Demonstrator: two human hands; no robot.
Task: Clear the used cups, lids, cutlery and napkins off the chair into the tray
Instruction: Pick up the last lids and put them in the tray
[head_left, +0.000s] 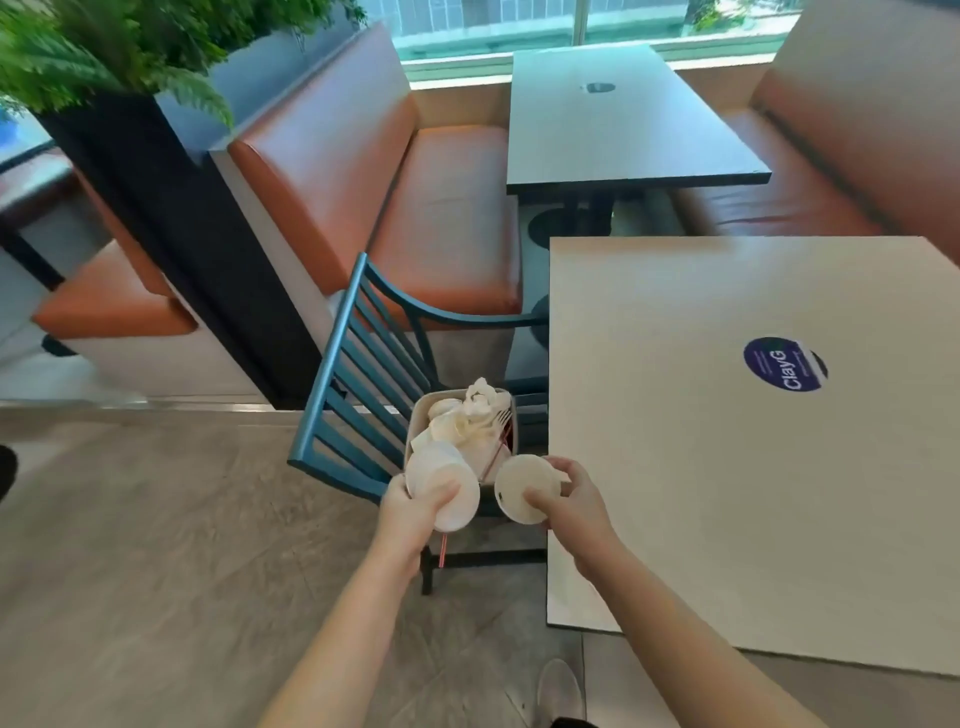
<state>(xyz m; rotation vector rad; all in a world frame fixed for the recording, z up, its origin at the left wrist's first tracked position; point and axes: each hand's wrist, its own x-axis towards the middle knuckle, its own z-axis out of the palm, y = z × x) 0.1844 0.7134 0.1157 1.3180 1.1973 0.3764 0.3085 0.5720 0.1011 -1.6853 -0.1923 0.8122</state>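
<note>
A: While the person stands over the teal chair (358, 364), both hands are busy. Left hand (410, 506) has its grip curled round a white paper cup (441, 486), thumb across the near side, and the cup is lying on its side with the round end facing the camera. It's held just near of the tray (415, 415), touching or overlapping its near edge, can't tell which

B: and the other hand?

A: Right hand (569, 499) is pinching a round white lid (524, 488), fingers over the far rim and thumb on the flat face. Lid is tilted toward the camera, hanging just right of the cup, between the tray and the pale counter (753, 467)

B: where's the tray sitting?

A: On the chair seat, tucked against the slatted back on the left. It's already piled up: crumpled white napkins (480, 400) at the far end, a white plastic fork (501, 415) sticking out on the right side, something thin and reddish near the right edge that's too blurry to name. More white round stuff in the pile, could be lids or cups, can't tell

B: anything else around?

A: Counter on the right has a round blue sticker (784, 364). Further back there's an orange booth bench (415, 197), a dark table (623, 114) by the window, and a green plant (104, 47) far left. Person's shoe (558, 691) shows on the floor at the bottom
</note>
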